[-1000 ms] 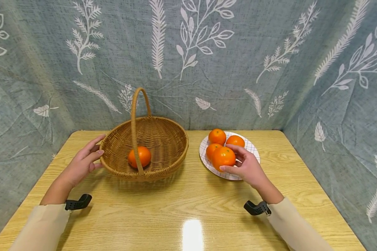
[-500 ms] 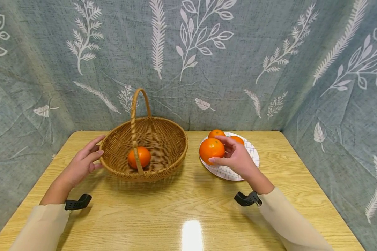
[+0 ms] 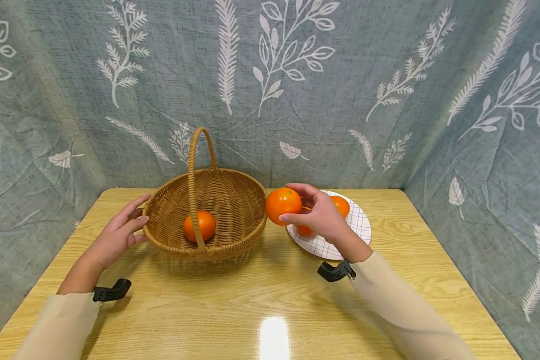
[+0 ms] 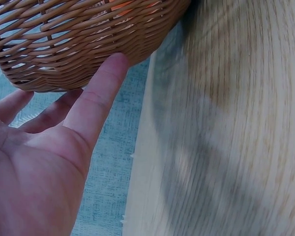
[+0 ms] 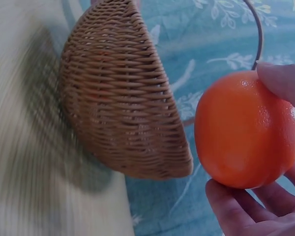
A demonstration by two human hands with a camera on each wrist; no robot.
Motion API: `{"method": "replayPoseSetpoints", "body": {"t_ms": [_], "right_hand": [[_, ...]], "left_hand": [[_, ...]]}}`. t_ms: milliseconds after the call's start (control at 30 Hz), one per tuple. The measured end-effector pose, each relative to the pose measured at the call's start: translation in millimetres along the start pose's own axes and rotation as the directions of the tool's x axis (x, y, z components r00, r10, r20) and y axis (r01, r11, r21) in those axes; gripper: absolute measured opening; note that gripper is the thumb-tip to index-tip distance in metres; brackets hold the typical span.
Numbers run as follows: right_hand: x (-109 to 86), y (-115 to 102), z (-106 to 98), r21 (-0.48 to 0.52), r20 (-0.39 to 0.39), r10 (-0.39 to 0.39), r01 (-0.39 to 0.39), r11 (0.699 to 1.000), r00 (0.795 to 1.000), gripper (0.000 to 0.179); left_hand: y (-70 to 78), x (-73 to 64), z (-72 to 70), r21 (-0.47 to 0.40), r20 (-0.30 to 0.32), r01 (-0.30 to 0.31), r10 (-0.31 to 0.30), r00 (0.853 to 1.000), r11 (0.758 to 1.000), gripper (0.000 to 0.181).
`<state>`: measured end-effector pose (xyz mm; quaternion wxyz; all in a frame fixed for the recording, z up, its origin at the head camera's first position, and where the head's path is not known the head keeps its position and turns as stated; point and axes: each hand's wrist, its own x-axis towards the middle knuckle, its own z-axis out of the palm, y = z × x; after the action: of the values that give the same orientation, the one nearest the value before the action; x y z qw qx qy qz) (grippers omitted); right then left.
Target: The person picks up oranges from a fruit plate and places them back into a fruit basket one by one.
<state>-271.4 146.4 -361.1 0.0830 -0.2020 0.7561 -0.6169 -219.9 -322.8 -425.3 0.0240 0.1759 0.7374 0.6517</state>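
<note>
In the head view, my right hand [image 3: 321,215] grips an orange [image 3: 284,206] between thumb and fingers. It is raised beside the right rim of a wicker basket [image 3: 238,210]. The right wrist view shows the held orange [image 5: 246,130] close up, with the basket's woven wall [image 5: 123,108] beside it. My left hand [image 3: 117,235] rests against the basket's left side. Its thumb [image 4: 101,91] lies straight against the weave in the left wrist view. Another orange [image 3: 202,226] sits in the basket, partly behind the handle [image 3: 192,185].
A white checked plate [image 3: 360,227] stands on the wooden table [image 3: 216,310] at the right. Other oranges [image 3: 340,205] lie on it, partly hidden by my right hand. A patterned grey-blue cloth [image 3: 261,140] hangs behind the table and at both sides.
My right hand has lifted the orange off the plate and carried it left to the basket's right rim. My left hand and the basket have stayed in place.
</note>
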Motion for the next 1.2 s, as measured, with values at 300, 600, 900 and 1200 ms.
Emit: {"method": "replayPoseSetpoints", "body": {"t_ms": [300, 600, 900, 1200], "right_hand": [[18.1, -8, 11, -0.006, 0.026, -0.026, 0.026, 1.000, 0.999, 0.067], [41.2, -18, 27, -0.018, 0.044, -0.038, 0.039, 0.999, 0.998, 0.067], [61.9, -29, 45, 0.002, 0.070, -0.078, 0.078, 0.997, 0.994, 0.068], [83.6, -39, 60, -0.051, 0.081, -0.056, 0.060, 0.997, 0.995, 0.068]], "left_hand": [[-0.2, 0.4, 0.1, 0.010, -0.005, -0.003, 0.003, 1.000, 1.000, 0.061], [-1.0, 1.3, -0.8, -0.001, -0.010, -0.006, 0.006, 1.000, 1.000, 0.062], [-0.7, 0.2, -0.3, -0.005, -0.012, -0.003, 0.003, 1.000, 1.000, 0.061], [-0.3, 0.5, -0.1, -0.001, -0.011, 0.008, -0.008, 1.000, 1.000, 0.062]]}}
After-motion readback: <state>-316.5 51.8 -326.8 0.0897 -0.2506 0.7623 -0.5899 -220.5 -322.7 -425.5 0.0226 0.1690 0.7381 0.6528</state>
